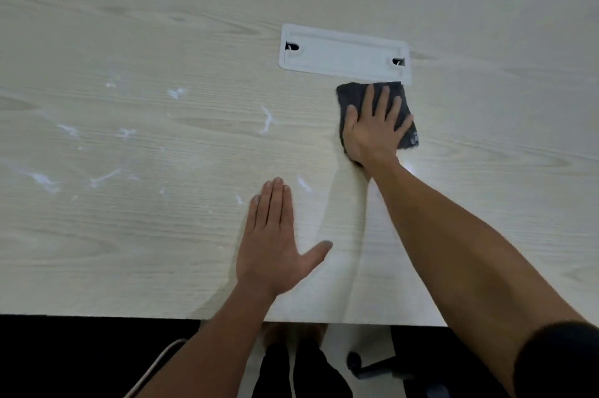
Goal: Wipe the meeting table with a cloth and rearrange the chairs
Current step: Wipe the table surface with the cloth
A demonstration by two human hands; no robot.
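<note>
I see the right hand point(372, 128) with fingers point(384, 99) spread flat, pressing the dark cloth point(406, 135) to the counter point(129, 235) | cloth just below the cable hatch point(343, 54) | left hand point(275, 242) flat, palm down, holding nothing | white smears point(265, 122) to the left (several, scattered).

No readable text, no labels — none

The setting was an office meeting room: a broad, pale wood-grain desk point(129, 235) carried a flush white cable-access panel point(343, 54) at twelve o'clock, and a castor-wheeled chair base point(372, 368) stood at six o'clock.
</note>
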